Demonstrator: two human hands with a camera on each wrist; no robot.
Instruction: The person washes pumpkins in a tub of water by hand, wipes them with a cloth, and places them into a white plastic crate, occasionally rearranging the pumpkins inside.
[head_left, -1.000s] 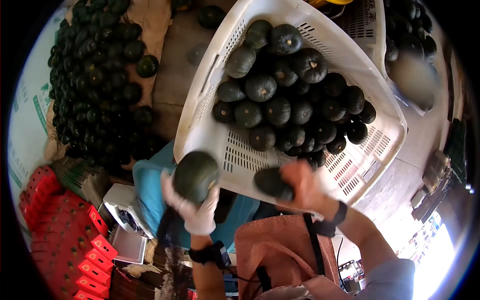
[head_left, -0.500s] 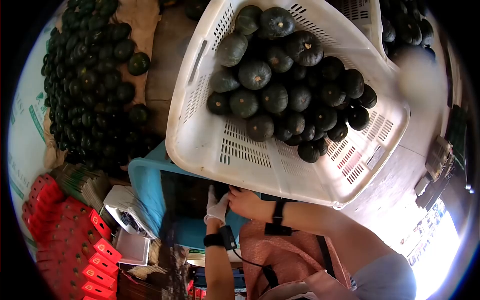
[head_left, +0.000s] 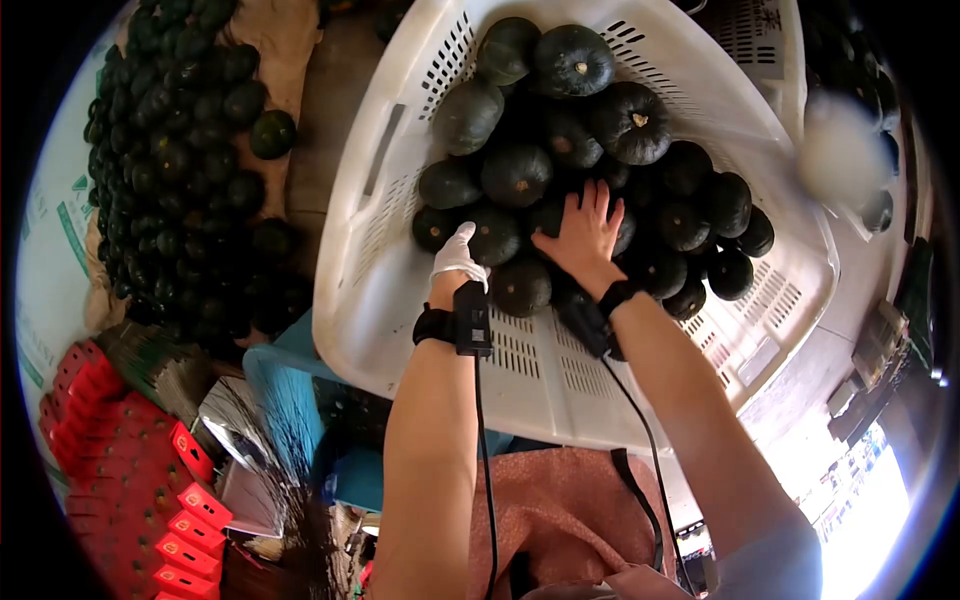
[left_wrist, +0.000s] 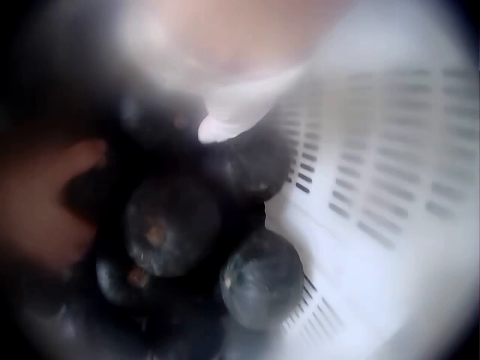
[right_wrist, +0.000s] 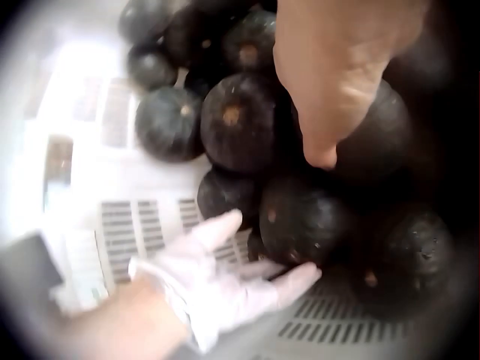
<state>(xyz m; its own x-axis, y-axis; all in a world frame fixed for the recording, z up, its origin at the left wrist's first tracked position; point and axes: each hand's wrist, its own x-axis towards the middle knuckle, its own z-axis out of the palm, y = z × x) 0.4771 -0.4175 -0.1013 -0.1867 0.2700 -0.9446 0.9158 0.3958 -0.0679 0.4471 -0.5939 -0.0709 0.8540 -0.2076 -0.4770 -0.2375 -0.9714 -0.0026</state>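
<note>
Both hands reach into a white slotted crate (head_left: 365,370) that holds many dark green, round squashes. My left hand (head_left: 458,258), in a white glove, is at the side of a squash (head_left: 495,236) near the pile's left edge. In the right wrist view its gloved fingers (right_wrist: 225,289) are extended beside and under a squash (right_wrist: 300,225). The bare right hand (head_left: 588,232) spreads its fingers over a squash in the middle of the pile, with the thumb (right_wrist: 322,154) pointing down along a squash (right_wrist: 375,139). Each hand hides part of the squash it is nearest to.
Below the crate's near edge stands a blue bin (head_left: 285,385). A large heap of squashes (head_left: 180,180) lies on brown paper at the left. Red cartons (head_left: 140,480) stack at the lower left. Another white crate (head_left: 750,45) stands behind. Cables run from both wrists.
A second ago each hand held a squash; half a second ago both hands were down at the blue bin. Now both have moved up and forward into the crate, among the squashes.
</note>
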